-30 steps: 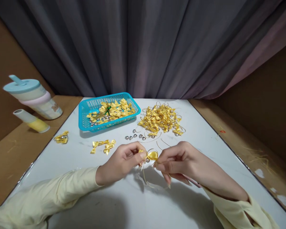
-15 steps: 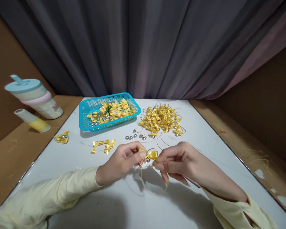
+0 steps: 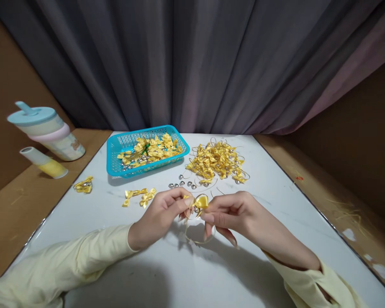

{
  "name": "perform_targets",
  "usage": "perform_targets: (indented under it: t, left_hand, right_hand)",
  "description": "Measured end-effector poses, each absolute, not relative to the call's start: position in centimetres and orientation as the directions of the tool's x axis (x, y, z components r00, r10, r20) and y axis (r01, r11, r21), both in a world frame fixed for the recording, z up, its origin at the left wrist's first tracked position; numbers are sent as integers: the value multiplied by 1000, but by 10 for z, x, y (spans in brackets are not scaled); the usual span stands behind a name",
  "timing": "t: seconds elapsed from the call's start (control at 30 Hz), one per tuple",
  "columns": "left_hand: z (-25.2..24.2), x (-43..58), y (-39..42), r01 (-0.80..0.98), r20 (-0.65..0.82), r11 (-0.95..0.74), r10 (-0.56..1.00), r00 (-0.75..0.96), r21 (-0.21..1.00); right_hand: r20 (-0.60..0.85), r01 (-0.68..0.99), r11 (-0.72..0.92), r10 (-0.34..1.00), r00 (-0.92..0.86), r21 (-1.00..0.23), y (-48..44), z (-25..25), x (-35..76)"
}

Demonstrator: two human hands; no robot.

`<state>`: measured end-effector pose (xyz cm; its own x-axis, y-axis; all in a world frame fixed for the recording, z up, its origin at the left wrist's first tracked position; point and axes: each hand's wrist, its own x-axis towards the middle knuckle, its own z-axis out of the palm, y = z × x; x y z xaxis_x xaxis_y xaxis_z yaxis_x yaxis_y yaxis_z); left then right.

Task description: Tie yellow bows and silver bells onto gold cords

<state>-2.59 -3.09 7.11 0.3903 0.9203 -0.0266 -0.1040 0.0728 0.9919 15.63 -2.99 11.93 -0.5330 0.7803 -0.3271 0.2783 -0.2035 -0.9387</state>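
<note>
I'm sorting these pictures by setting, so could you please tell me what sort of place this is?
Probably an indoor handcraft workspace: a blue basket holds yellow bows, and a heap of similar bows lies beside it on the white tabletop.

Yellow bow (image 3: pixel 201 201), shiny satin-type ribbon, is up off the worktop (image 3: pixel 192 282), approx. midway betw. its L & R edges. R loop is full & rounded, facing up twd. me; L part mostly hidden behind my L hand (image 3: pixel 167 211), which pinches it. R end reaches the fingertips of my R hand (image 3: pixel 232 211); can't tell if they grip ribbon or cord. Silver bell (image 3: pixel 196 210), small & roundish, sits just under the bow's centre, partly hidden. Gold cord (image 3: pixel 192 241), v. thin, arcs round the bow & hangs below in a loose, open curve twd. the worktop's near side.
</note>
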Motion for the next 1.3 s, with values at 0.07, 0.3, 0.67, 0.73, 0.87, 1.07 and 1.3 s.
perform_targets:
  t: [0.07,0.3,0.67,0.73,0.87,1.07,1.3]
  left_hand:
    - [72,-26,-31,-118,-31,83,921,388,990]
    - [73,-26,-31,-138,-42,103,921,387,985]
    - [78,-28,-29,-2,53,-56,936,347,998]
    - [79,-28,-28,107,135,-175,944,302,979]
    - [76,-30,-26,346,353,-422,903,244,838]
    - [67,-30,-23,473,637,-711,692,340,520]
    - [65,-33,-18,502,704,-805,554,444,317]
  right_hand:
    - [-319,269,-201,782,-535,-942,-29,118,156]
    - [-308,282,-175,781,-544,-943,-28,116,158]
    - [-227,303,-62,804,-549,-951,-25,106,155]
    - [-152,385,63,850,-504,-921,-25,106,155]
    - [132,541,265,953,-272,-798,-31,109,156]
    - [-195,425,-17,904,-380,-905,-38,113,147]
    - [-371,86,-380,788,-491,-921,-29,101,142]
